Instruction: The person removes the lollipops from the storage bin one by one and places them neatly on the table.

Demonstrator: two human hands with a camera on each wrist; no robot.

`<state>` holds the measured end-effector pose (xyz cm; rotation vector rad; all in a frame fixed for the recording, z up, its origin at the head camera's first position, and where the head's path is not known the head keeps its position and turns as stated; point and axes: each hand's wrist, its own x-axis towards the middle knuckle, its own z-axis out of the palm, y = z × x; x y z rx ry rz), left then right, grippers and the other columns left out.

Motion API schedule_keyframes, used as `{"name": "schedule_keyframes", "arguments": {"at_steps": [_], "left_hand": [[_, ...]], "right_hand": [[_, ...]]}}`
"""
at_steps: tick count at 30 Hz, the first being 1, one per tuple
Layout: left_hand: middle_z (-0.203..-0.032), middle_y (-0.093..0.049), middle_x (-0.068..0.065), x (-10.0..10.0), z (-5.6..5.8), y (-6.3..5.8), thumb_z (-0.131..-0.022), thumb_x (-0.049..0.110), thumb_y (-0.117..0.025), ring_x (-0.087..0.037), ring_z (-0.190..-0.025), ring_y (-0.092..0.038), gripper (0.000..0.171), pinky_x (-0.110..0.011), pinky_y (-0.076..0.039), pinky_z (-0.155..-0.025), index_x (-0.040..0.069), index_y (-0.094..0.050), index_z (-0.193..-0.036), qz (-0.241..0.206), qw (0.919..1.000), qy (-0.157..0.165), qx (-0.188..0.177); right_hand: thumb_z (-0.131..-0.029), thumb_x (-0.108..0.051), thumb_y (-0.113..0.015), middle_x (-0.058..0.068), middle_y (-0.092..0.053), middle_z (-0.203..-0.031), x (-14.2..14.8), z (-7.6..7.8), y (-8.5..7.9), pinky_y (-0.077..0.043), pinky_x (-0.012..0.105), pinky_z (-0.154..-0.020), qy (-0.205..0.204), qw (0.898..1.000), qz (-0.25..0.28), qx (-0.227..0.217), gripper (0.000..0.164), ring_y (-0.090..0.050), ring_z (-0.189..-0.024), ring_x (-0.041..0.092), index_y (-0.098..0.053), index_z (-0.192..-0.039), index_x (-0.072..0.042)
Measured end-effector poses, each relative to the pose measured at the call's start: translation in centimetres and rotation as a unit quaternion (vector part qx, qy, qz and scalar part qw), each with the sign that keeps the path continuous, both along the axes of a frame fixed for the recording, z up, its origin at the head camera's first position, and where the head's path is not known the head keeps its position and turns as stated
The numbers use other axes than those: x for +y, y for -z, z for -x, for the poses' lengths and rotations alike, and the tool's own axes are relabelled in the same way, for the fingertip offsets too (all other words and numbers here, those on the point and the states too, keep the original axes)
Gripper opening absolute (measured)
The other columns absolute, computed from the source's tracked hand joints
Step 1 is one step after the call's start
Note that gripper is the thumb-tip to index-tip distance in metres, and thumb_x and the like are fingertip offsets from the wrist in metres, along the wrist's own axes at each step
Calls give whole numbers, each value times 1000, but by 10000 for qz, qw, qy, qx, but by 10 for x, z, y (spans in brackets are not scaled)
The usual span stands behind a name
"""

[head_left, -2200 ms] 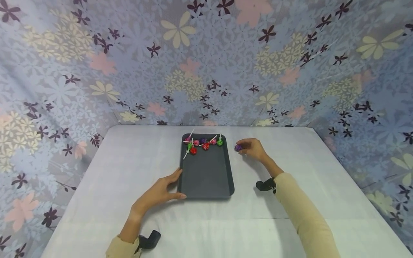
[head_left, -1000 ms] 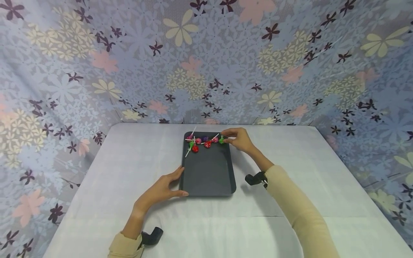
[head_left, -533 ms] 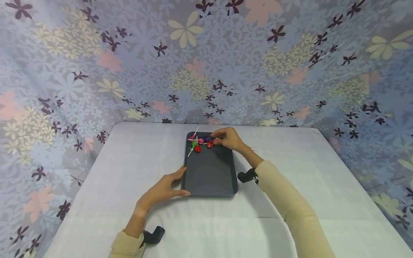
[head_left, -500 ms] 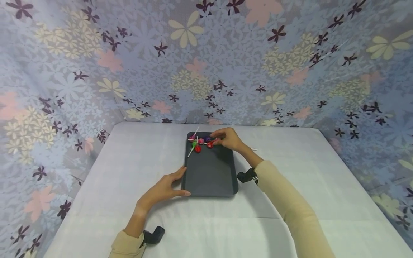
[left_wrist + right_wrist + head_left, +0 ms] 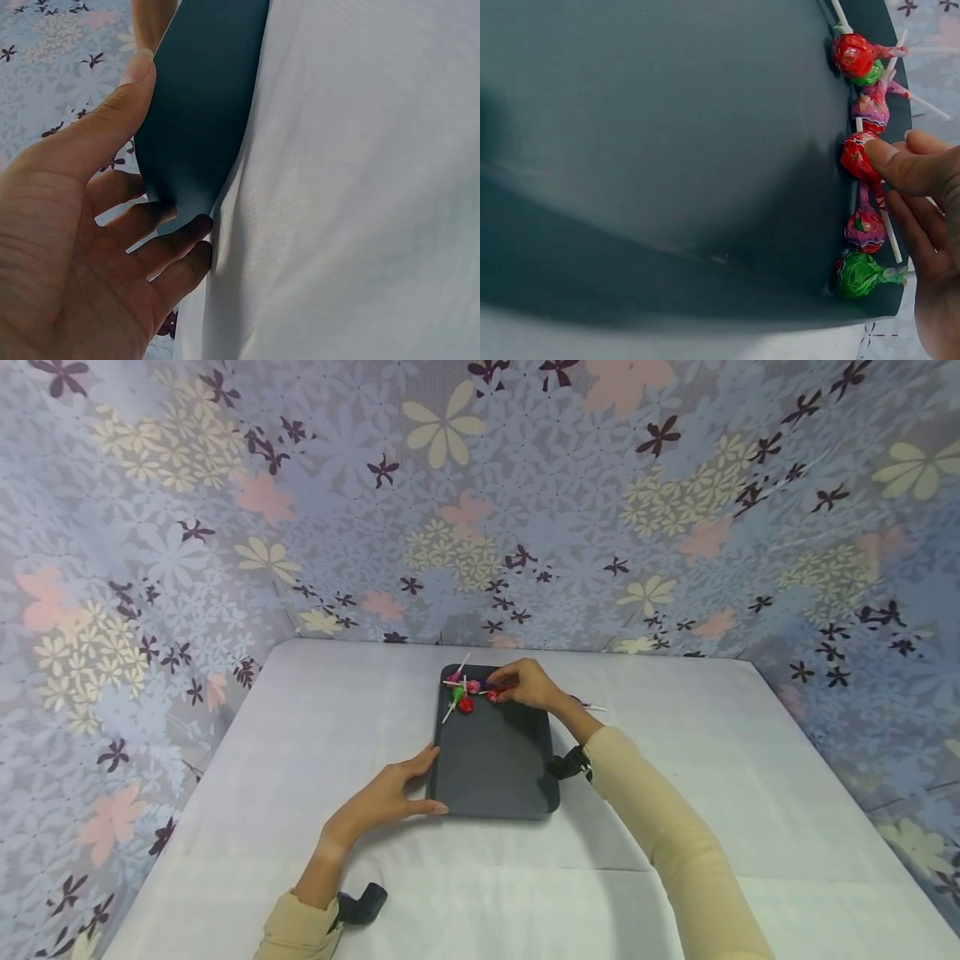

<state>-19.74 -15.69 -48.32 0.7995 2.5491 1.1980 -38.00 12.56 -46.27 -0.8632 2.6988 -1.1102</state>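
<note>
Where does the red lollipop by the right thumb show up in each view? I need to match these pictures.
Head: slightly right of and below centre, the red lollipop lies in the tray's far part, at the right hand.
Left wrist: not in it.
Right wrist: right of centre, just above mid-height, partly under the thumb tip.
Shared landmark: the dark tray, seen in all three.

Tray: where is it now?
In the head view, the tray lies central on the table, left hand at its near-left corner, right hand over its far end.
</note>
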Motion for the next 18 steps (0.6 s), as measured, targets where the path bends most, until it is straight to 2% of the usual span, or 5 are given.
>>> {"name": "schedule_keyframes", "arguments": {"at_steps": [6, 13, 18], "left_hand": [[-160, -23, -17, -1, 0, -3, -83, 39, -77, -34, -146, -26, 95, -49, -28, -116, -1, -27, -152, 5, 10000, -13, -2], [-160, -23, -17, -2, 1, -2, -83, 39, -77, -34, -146, -26, 95, -50, -28, -116, -2, -27, -152, 17, 10000, 22, -51], [-159, -23, -19, -2, 1, -3, -83, 40, -76, -35, -146, -26, 95, -50, -28, -116, -3, -26, -152, 8, 10000, 61, -7]], "right_hand": [[-76, 9, -76, 20, -72, -108, -5, 3, -3, -57, 40, -87, -151, 9994, -300, 66, 33, -69, -101, 32, -72, -109, 4], [-73, 15, -69, 17, -73, -102, -8, 1, -5, -57, 37, -76, -527, 9942, -928, 142, 38, -69, -89, 28, -73, -108, 1], [-74, 11, -74, 12, -74, -96, -10, 0, -4, -55, 31, -69, -530, 9901, -1294, 116, 33, -66, -81, 19, -76, -104, -3]]}}
